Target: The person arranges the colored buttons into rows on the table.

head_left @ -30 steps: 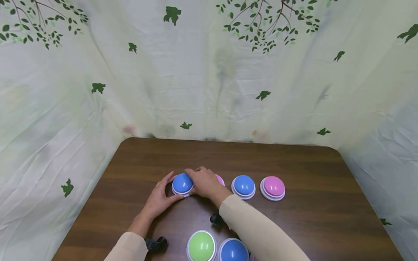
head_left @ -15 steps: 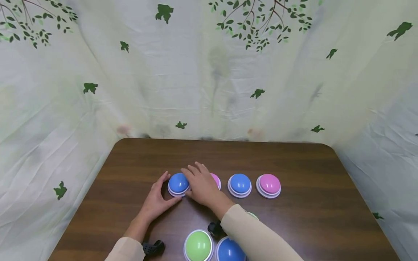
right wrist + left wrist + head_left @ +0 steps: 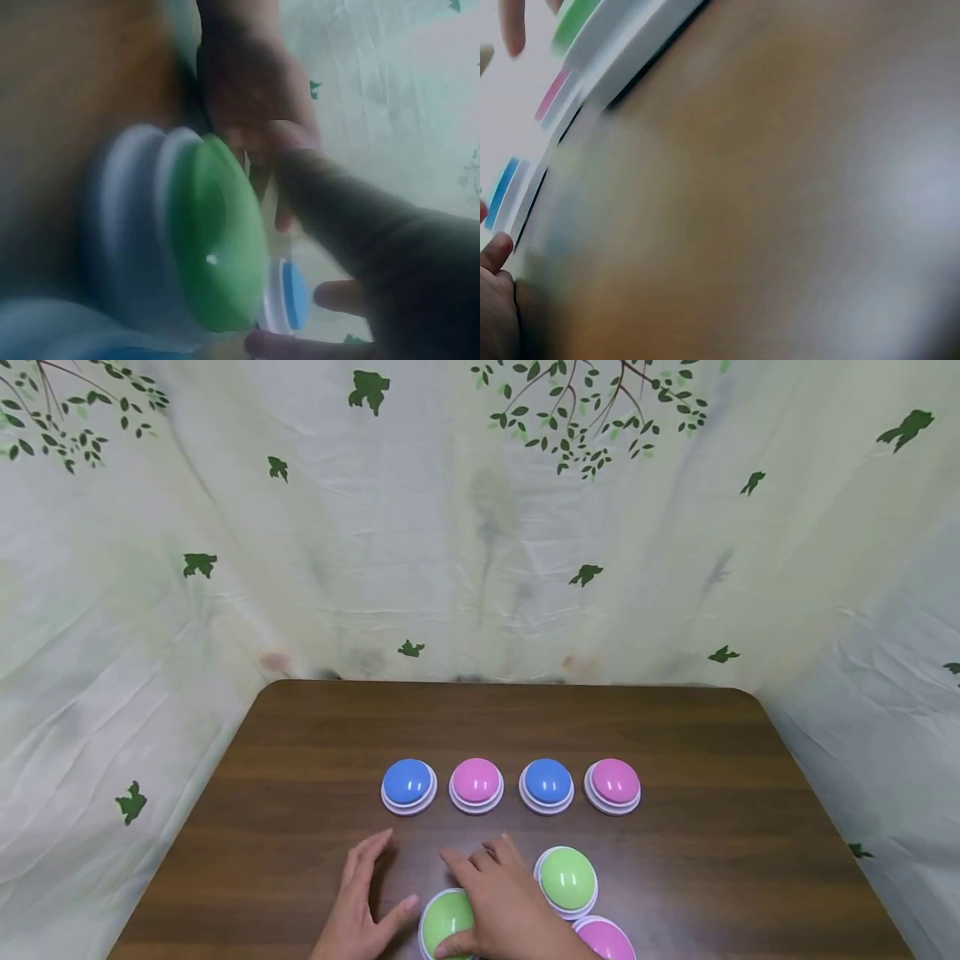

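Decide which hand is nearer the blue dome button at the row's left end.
Left. The left hand lies just below the blue dome button; the right hand rests further right, on a green dome button.

Bare table [image 3: 315, 752] flanks 4 domed buttons [image 3: 510, 786].
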`<state>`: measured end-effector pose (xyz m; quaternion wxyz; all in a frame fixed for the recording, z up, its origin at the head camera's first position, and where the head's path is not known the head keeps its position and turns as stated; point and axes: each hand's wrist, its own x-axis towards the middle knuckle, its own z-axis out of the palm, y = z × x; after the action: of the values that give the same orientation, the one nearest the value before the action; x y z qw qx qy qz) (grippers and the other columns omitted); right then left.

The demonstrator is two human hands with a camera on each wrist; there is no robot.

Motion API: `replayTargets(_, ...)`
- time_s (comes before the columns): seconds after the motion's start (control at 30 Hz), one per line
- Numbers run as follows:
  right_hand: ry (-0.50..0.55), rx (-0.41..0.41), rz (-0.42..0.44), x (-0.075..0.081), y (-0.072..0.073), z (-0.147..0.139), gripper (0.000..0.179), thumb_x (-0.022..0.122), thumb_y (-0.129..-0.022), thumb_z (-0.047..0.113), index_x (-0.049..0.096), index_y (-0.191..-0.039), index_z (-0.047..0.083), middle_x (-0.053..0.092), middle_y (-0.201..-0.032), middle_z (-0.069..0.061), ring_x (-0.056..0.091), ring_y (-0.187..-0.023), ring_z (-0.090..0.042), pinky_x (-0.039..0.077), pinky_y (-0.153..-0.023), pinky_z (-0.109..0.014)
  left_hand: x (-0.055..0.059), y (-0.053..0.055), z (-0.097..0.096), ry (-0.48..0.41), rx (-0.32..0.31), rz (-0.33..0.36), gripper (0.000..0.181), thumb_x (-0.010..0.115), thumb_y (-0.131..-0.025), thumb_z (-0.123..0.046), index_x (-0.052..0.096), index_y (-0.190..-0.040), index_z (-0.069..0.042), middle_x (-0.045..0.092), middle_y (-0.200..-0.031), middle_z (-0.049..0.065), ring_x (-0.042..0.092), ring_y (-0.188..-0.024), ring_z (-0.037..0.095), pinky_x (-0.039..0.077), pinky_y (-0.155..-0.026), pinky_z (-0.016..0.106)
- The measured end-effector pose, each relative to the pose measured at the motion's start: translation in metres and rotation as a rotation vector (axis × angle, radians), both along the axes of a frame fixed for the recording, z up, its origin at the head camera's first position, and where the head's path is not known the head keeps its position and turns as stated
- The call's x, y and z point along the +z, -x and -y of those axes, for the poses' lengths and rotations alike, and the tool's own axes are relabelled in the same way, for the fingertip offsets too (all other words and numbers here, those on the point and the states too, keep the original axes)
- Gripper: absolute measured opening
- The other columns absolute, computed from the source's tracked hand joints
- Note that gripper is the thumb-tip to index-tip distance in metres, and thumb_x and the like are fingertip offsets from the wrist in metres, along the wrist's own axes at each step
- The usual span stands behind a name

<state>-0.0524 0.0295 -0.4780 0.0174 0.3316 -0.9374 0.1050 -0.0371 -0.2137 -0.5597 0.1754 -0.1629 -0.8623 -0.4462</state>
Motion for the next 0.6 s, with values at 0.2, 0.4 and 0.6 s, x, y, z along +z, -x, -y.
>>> replayTargets(0.2,-0.061,0.041,-0.062,-0.015,-0.015,-0.014,0.092,0.087,-0.06,0.068,0.059,-0.138,0.028,0.072,-0.105,0.006,0.059,-0.11,-0.024,0.048,-0.106,-0.055,-0.024,-0.023,-0.012,0.077,-0.166,-0.197,0.086,0.064,-0.089,-0.067,0.05,-0.147,-0.005,0.072,-0.12,-0.002,0.042,-0.123,0.001,0.004,-0.121,0.014)
replayTargets(0.4,0.002,0.058,-0.078,-0.023,-0.017,-0.016,0.091,0.093,-0.059,0.054,0.06,-0.139,0.025,0.072,-0.107,0.007,0.061,-0.111,-0.023,0.052,-0.102,-0.05,-0.032,-0.028,-0.028,0.126,-0.068,-0.271,0.081,0.04,-0.094,-0.078,0.043,-0.155,-0.025,0.075,-0.119,-0.01,0.045,-0.119,-0.003,0.0,-0.122,0.015)
replayTargets(0.6,0.036,0.097,-0.106,-0.023,-0.013,-0.013,0.091,0.096,-0.059,0.049,0.059,-0.139,0.023,0.073,-0.108,0.008,0.062,-0.109,-0.02,0.053,-0.097,-0.037,-0.027,-0.028,-0.028,0.087,-0.074,-0.269,0.085,0.048,-0.091,-0.078,0.049,-0.151,-0.019,0.073,-0.126,-0.011,0.046,-0.117,0.0,0.003,-0.122,0.015)
